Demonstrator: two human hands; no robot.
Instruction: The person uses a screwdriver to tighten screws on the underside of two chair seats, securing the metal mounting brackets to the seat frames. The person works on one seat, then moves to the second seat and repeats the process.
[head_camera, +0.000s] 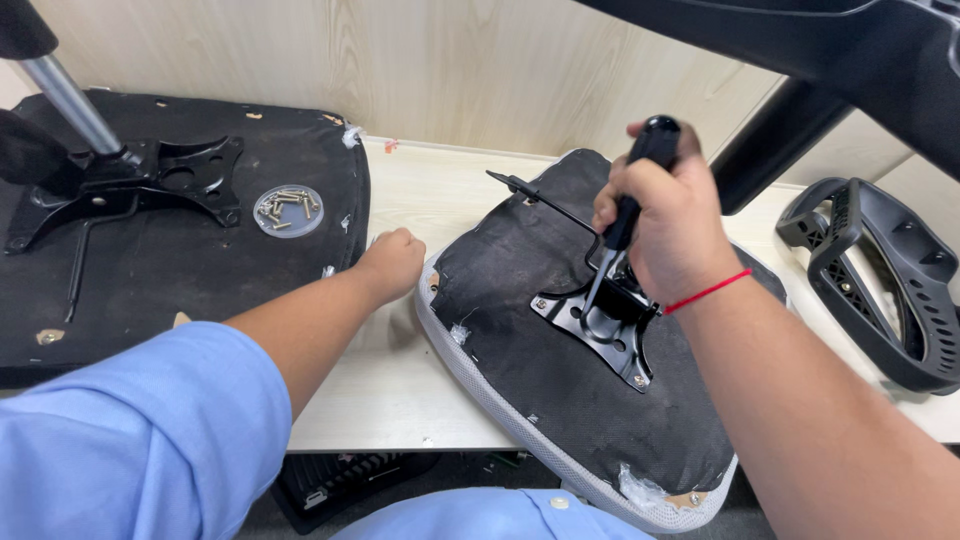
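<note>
At the far left an upturned black seat cushion (170, 250) is lying on the pale tabletop (400, 390), reaching past its left and near edges, with a black bracket and chrome post (65, 100) bolted on top. A small clear round lid (288, 210) holding loose screws is sitting on that cushion near its right edge. My left hand (392, 262) is resting closed in a loose fist on the tabletop, in the narrow bare strip between the two cushions, gripping nothing I can see. Next, the second seat cushion (560, 390) is lying upside down and tilted, its grey-trimmed corner hanging over the near edge. My right hand (665, 225) is gripping a black-handled screwdriver (630, 200), its tip pressing into the black metal mounting plate (600, 325) at the cushion's middle. At far right a black plastic armrest (890, 280) is lying near the tabletop's end.
</note>
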